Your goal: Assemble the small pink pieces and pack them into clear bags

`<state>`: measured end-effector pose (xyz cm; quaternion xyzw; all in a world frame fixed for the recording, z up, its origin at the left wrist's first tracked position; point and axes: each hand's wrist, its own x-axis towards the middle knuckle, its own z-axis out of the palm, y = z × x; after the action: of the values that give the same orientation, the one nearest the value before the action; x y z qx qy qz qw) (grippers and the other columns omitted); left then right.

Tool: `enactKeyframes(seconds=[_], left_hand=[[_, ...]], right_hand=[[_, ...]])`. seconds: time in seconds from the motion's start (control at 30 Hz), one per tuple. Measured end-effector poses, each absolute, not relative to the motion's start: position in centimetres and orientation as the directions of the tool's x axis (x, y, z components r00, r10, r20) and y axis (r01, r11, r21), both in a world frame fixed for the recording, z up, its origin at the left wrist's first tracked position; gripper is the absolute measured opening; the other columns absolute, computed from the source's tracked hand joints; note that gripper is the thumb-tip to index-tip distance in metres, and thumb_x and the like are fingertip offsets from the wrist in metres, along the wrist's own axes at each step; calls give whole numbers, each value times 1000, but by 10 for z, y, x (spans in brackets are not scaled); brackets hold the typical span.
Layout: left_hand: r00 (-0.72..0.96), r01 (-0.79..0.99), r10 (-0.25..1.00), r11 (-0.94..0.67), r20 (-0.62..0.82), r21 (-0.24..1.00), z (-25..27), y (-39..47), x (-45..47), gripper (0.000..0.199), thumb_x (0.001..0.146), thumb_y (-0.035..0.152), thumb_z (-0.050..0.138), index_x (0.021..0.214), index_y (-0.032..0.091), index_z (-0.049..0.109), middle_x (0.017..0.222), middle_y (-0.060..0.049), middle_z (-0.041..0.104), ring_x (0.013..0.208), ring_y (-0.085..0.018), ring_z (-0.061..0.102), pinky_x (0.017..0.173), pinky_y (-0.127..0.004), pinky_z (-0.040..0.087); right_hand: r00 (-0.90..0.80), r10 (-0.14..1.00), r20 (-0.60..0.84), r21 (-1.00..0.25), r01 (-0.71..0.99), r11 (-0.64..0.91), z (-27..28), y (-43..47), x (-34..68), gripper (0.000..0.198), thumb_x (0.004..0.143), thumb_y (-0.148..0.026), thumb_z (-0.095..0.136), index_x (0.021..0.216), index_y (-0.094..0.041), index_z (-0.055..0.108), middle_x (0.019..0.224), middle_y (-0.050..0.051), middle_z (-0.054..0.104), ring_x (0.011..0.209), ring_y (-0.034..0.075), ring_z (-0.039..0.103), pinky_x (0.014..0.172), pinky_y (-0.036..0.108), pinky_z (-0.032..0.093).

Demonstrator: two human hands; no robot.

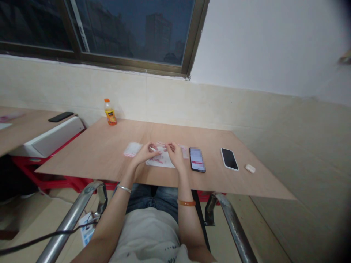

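Observation:
My left hand (145, 153) and my right hand (174, 152) are raised over a white sheet (160, 163) on the wooden table. The right hand's thumb and fingertips are pinched together, and the left hand's fingers are curled towards the thumb. Whatever they hold is too small to make out. Small pinkish bits (157, 159) lie on the sheet below the hands. To the left of my left hand is a clear plastic bag (133, 148) with a pink edge. A pinkish packet (184, 151) lies just right of my right hand.
A phone with a lit screen (196, 160) lies right of the sheet. Farther right are a white-edged phone (229, 159) and a small white case (250, 168). An orange-capped juice bottle (110, 114) stands at the back left. Metal armrests (74, 219) flank me.

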<state>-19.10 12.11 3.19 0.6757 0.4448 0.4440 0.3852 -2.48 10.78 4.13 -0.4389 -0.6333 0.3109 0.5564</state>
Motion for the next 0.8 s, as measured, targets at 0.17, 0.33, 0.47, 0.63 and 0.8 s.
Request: enactKeyframes(seconds=[0.17,0.33,0.47,0.63,0.8], left_hand=[[469,194,876,-225,111,955,36,119,-189,31,69,39,65,79,9,63,69,-6,64,56,-12,57,55,-24,48],[501,192,862,-196,76,962,37,118,-189,33,73,40,61,80,9,66,67,-7,67,54,-13,59,54,-25,48],[491,228,867,-220,83,949,39,117,-194,36,74,42,59,85,9,68,70,-8,68,59,-14,60,57,-24,48],[389,167,904,-256,175,952,49,113,-192,36,74,43,60,87,10,67,79,-9,69,68,-16,61,62,-25,48],[199,38,953,-241,229,970,56,114,-193,34,73,42,61,88,11,66,85,-7,68,72,-15,61,66,-26,49]], right_hand=[[172,883,437,-899,80,430,48,106,-21,21,81,-37,50,82,-18,57,73,2,62,66,14,59,59,24,47],[234,911,340,-928,-73,366,50,108,-22,32,74,-39,58,97,-17,56,77,3,65,62,14,61,57,25,48],[95,966,239,-942,-220,255,48,111,-22,32,70,-42,63,84,-14,61,78,7,67,64,16,63,59,28,50],[103,968,228,-939,-240,247,49,108,-20,33,68,-45,64,80,-14,64,76,6,67,64,15,62,60,27,51],[-4,981,196,-954,-232,189,52,104,-20,33,68,-45,64,81,-15,64,76,5,67,55,12,60,52,23,49]])
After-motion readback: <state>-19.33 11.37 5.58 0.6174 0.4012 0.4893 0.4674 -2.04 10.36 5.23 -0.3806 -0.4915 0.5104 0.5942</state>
